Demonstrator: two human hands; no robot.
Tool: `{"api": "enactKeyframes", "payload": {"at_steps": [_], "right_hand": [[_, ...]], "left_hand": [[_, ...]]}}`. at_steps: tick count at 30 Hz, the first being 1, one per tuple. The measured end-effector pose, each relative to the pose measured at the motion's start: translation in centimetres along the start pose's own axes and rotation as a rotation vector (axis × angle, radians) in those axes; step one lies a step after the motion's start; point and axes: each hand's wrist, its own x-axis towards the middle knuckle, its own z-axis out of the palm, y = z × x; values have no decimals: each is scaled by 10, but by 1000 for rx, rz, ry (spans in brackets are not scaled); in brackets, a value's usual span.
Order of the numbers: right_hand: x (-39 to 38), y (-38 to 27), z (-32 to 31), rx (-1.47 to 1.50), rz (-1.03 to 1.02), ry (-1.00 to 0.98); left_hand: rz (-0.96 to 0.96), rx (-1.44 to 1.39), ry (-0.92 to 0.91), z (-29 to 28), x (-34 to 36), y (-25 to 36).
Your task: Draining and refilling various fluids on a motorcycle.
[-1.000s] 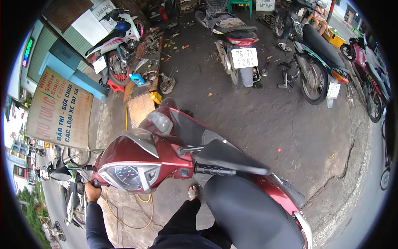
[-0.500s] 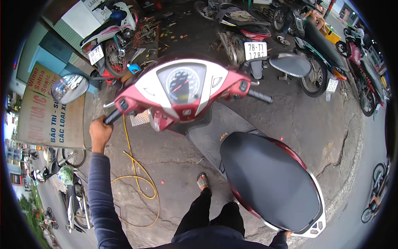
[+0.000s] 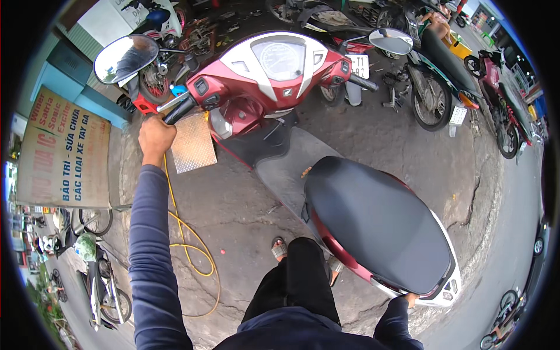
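A red and white motor scooter (image 3: 274,100) with a long black seat (image 3: 379,227) stands before me, its front end toward the far side. My left hand (image 3: 156,137) is wrapped round the black left handlebar grip (image 3: 179,111), near the silver brake lever (image 3: 173,103). At the tail, my right hand (image 3: 412,299) holds the rear grab rail (image 3: 396,293) beside the seat's near edge; its fingers are mostly hidden under the bodywork. The right handlebar grip (image 3: 363,82) is untouched. Round the dashboard (image 3: 282,57) are two mirrors, the left one (image 3: 125,58) above my left hand.
A yellow hose (image 3: 201,256) loops on the cracked pavement near my feet. A metal plate (image 3: 195,143) lies beside the front wheel area. Parked motorbikes (image 3: 434,87) line the far side and right; a large sign board (image 3: 67,151) stands left. Further right runs a road (image 3: 519,233).
The scooter's handlebar has swung, its left mirror now higher and nearer the parked bikes. My left hand has moved up and right with the grip. More of my right hand and sleeve shows.
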Motion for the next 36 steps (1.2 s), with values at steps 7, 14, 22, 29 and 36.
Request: {"api": "enactKeyframes", "payload": {"at_steps": [7, 14, 22, 29, 36], "right_hand": [[32, 28, 9, -201, 71, 63], [74, 20, -9, -180, 124, 170], [65, 15, -16, -1, 51, 5], [17, -59, -22, -208, 70, -346], [82, -116, -7, -539, -57, -778]], "left_hand": [[25, 40, -43, -10, 25, -2], [95, -1, -113, -5, 44, 9], [79, -15, -66, -23, 28, 17], [-40, -26, -36, -44, -91, -1], [-155, -61, 18, -66, -214, 13]]}}
